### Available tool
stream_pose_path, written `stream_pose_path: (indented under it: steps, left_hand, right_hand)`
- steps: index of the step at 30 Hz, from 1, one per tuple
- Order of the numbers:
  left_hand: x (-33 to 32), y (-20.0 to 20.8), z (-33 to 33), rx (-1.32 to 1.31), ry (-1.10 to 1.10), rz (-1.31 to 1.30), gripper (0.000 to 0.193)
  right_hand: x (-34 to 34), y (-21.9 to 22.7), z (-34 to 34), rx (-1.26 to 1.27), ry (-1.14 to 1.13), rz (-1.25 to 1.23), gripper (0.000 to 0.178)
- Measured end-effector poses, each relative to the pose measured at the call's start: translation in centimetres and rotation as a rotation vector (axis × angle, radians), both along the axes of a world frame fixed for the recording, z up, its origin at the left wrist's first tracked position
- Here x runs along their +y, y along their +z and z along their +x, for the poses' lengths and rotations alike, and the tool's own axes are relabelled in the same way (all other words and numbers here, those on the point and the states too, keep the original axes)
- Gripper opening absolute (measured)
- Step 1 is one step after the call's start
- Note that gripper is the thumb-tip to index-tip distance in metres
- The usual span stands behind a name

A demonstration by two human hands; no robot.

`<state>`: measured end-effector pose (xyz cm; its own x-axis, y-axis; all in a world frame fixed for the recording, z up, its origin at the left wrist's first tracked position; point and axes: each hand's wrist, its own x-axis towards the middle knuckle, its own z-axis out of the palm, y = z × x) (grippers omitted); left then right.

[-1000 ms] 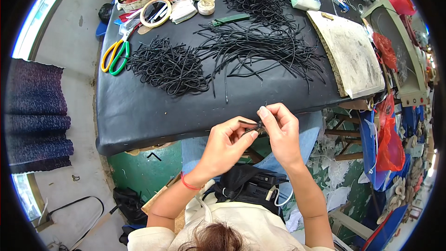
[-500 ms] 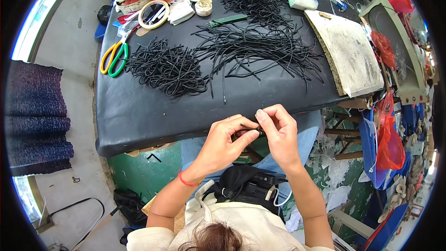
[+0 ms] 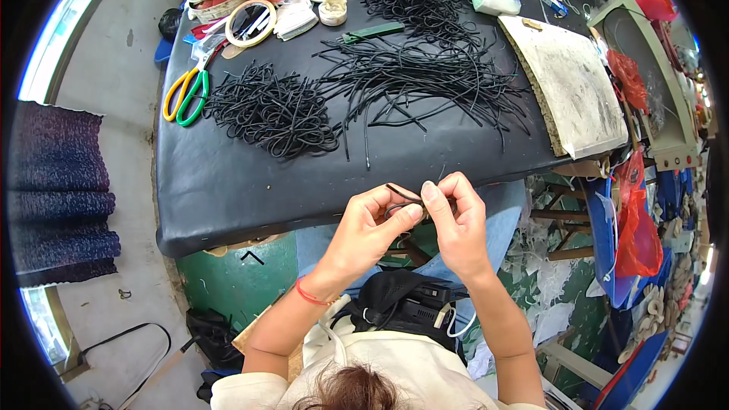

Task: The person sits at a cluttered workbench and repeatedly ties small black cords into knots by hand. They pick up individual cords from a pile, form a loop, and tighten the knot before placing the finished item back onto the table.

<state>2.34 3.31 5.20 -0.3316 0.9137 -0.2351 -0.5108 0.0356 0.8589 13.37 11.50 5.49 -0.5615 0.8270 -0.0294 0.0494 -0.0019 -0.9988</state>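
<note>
Head view: left hand (image 3: 368, 226) pinches black cord (image 3: 403, 194) between thumb and fingers, one end jutting up-left; right hand (image 3: 458, 220) pinches it too, contact partly hidden. Cord sits by near edge of black table (image 3: 228, 190). Beyond: looped cord pile (image 3: 269, 114), straighter loose cords (image 3: 433, 80); scissors (image 3: 204, 81) left of pile.
</note>
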Motion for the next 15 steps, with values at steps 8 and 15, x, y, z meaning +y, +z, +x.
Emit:
stream_pose_path:
  steps: [8,15]
  left_hand:
    - [0.5,-1.0,1.2,0.295,0.189,-0.063,0.011]
    - [0.4,-1.0,0.7,0.32,0.165,-0.035,0.015]
  right_hand:
    - [1.2,0.3,0.1,0.069,-0.023,-0.356,0.018]
    - [1.1,0.1,1.4,0.08,0.159,-0.27,0.017]
